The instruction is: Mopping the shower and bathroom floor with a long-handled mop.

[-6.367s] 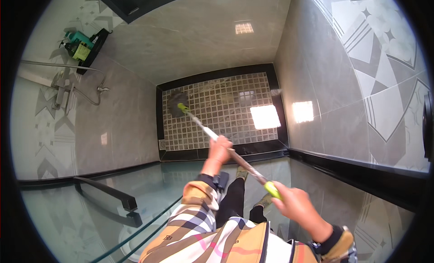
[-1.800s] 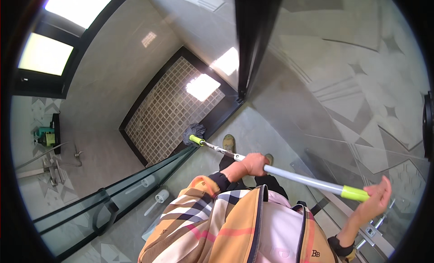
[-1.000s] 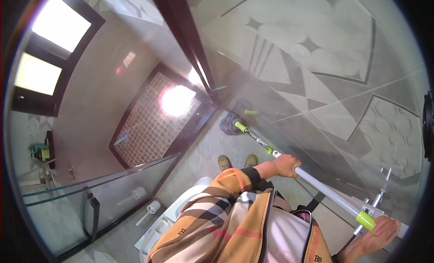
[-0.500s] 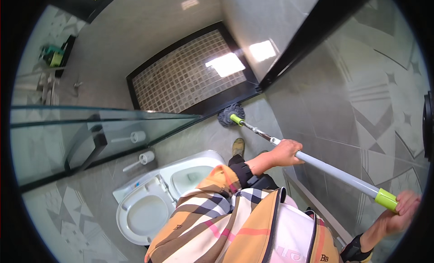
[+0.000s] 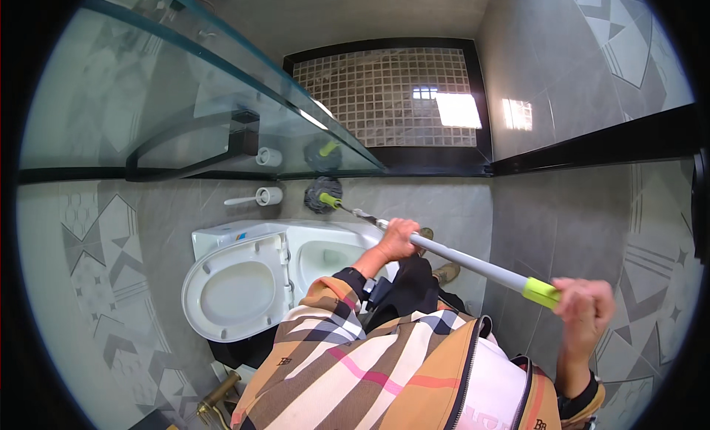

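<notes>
A mop (image 5: 473, 265) with a pale handle and green grip runs slantwise before me. My left hand (image 5: 399, 238) is closed round the lower part of its pole, near the metal section. At the upper end, my right hand (image 5: 584, 303) wraps over the green grip. The grey stringy mop head (image 5: 323, 195) rests on the floor between the glass door and the toilet, close to the door's lower edge. A white toilet (image 5: 333, 263) with its lid raised stands just below the mop head, left of my legs.
A white toilet brush in its holder (image 5: 268, 196) is on the floor left of the mop head. A glass door (image 5: 222, 97) with a black handle crosses the upper left. Beyond a black sill (image 5: 436, 161) lies a mosaic-tiled shower floor (image 5: 377, 90). A grey tiled wall (image 5: 551, 215) rises at right.
The mop head has moved left along the sill, from near the right corner to beside the toilet brush. Both hands keep their hold on the pole. The view has turned.
</notes>
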A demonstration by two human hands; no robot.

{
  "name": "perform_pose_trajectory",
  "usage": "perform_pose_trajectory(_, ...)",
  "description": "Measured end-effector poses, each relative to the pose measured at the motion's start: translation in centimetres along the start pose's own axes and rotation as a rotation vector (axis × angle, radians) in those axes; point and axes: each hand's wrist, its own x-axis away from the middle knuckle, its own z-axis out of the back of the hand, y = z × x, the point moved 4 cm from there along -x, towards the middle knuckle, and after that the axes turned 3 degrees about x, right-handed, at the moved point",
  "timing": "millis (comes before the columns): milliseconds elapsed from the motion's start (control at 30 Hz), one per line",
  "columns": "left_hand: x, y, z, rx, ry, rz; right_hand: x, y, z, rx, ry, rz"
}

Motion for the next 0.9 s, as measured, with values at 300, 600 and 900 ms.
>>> perform_pose_trajectory(300,4.2,-10.0,1.8,-0.334,-0.100,0.725,-1.2,10.1,-6.5,-0.083,-0.272,-0.292)
perform_pose_trajectory(600,0.2,-2.4,-3.1,-0.339,-0.399,0.643,0.4,6.1,0.7,0.090,-0.012,-0.445)
perform_pose_trajectory(900,-8.1,15.5,-9.6,0.073,-0.056,0.087,1.6,-4.5,16.9,0.421,0.505,-0.049)
